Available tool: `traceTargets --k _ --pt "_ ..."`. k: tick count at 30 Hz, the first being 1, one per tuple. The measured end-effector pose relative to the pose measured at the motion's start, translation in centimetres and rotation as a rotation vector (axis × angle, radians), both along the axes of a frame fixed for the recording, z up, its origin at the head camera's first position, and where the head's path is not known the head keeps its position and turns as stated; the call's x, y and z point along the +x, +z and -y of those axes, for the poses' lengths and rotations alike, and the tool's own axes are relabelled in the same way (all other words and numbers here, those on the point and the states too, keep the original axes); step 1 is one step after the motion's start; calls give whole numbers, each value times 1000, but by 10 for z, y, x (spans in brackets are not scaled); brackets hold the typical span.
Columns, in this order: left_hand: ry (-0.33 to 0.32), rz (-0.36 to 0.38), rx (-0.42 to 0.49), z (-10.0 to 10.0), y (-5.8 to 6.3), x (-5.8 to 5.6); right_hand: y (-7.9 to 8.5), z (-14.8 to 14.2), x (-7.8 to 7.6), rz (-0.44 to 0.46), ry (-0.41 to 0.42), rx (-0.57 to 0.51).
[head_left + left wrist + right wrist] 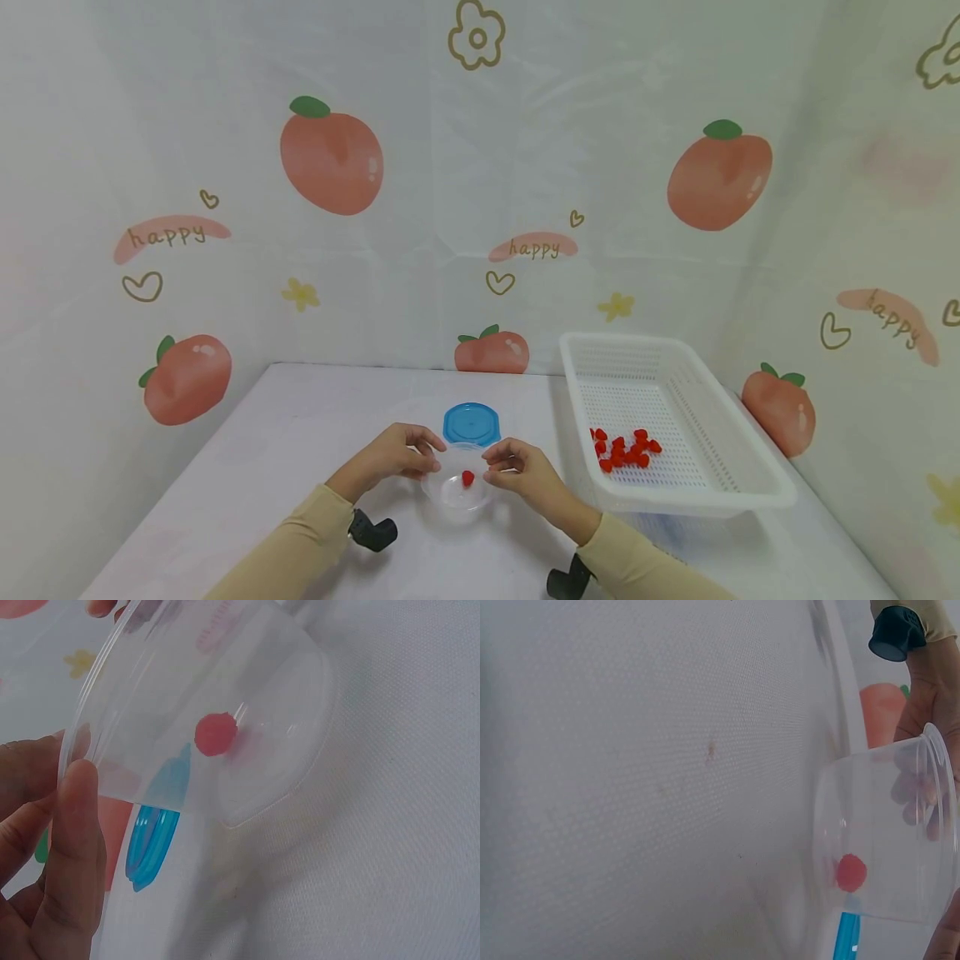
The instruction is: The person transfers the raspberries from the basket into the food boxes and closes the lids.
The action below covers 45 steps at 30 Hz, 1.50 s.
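Observation:
A clear plastic tub (457, 500) stands between the two hands, with one small, bumpy red berry-like piece (216, 734) inside near its bottom. My left hand (401, 458) pinches the tub's left rim, its thumb (77, 795) on one side of the wall and the fingers on the other. On the opposite side, my right hand (522, 475) holds the right rim between thumb and fingers; only part of a finger (946, 934) shows in the right wrist view. Just behind the tub lies a blue lid (471, 424), flat on the white table.
To the right is a large white perforated basket (720, 400) with several similar red pieces (628, 451) heaped in its left front part. A white curtain (420, 250) printed with fruit hangs behind the table. Black wrist-worn devices (372, 531) sit under both forearms.

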<state>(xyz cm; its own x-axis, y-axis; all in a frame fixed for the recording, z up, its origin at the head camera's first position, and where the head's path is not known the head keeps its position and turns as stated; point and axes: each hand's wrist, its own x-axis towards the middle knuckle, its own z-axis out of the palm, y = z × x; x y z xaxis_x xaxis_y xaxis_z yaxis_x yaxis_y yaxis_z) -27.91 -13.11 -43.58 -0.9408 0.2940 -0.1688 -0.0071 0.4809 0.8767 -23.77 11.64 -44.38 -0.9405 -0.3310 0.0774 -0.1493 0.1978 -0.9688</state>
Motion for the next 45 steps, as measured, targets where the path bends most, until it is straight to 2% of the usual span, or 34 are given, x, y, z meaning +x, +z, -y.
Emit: traceTargets --k 10,16,20,24,28,33,38,42,45 --pt "-10 -1 8 1 1 0 2 -1 -1 -6 18 17" --pt "-23 3 16 1 2 1 10 -3 -1 0 40 14" --pt "-17 8 16 1 2 1 23 -7 -2 -29 68 -20" --pt "-10 10 15 1 2 1 43 -15 -6 -83 86 -57" --pt "-11 6 8 1 2 1 65 -24 -10 -98 38 -95" --pt "-8 3 -2 1 4 2 92 -39 -15 -144 9 -199" --pt "-3 7 2 1 4 2 116 -58 -23 -184 -7 -360" --pt "-2 9 4 1 3 2 128 -76 -35 -234 -72 -480" --pt "3 10 3 0 3 2 130 -90 -46 -293 -116 -545"
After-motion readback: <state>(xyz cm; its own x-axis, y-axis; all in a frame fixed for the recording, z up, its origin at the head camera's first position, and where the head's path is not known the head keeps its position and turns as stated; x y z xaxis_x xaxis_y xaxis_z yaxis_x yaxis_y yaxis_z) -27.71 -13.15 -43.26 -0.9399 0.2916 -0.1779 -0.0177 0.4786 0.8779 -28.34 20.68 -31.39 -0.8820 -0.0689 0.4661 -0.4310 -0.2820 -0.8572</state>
